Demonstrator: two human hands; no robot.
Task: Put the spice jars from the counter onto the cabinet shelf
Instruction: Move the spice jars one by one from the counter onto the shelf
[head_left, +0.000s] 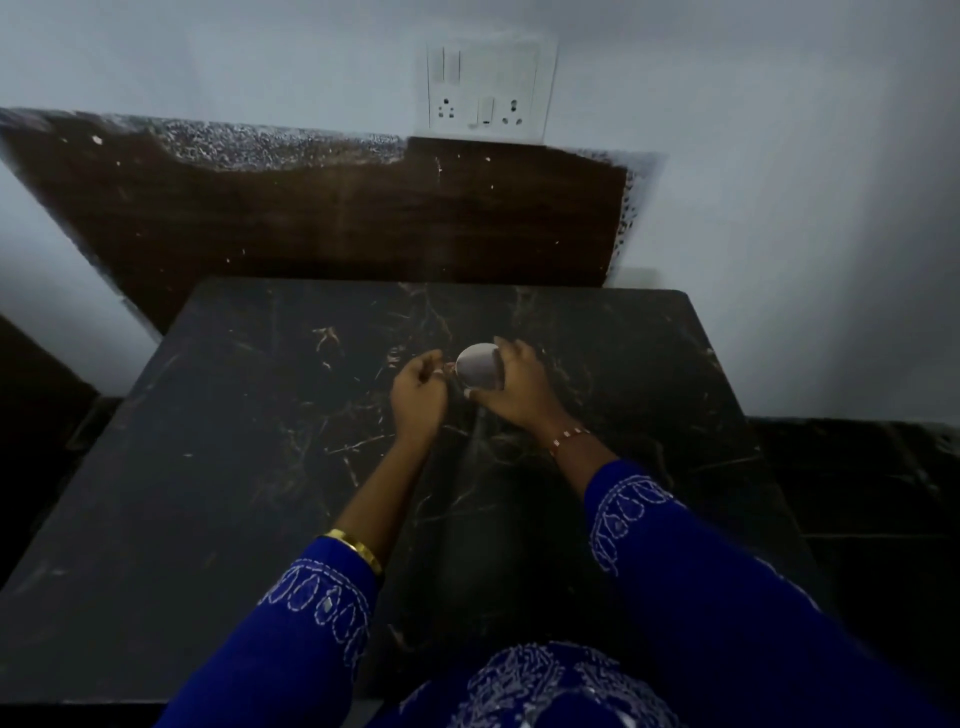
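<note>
The right hand grips a jar by its pale lid, over the middle of the dark worktop. The left hand sits just beside it, fingers loosely curled, holding nothing. Lift the jar straight up, keep it upright, and steady its base with the left hand. No cabinet shelf is in view.

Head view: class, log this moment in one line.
right hand grips jar | left hand beside jar, holds nothing | over counter
</note>
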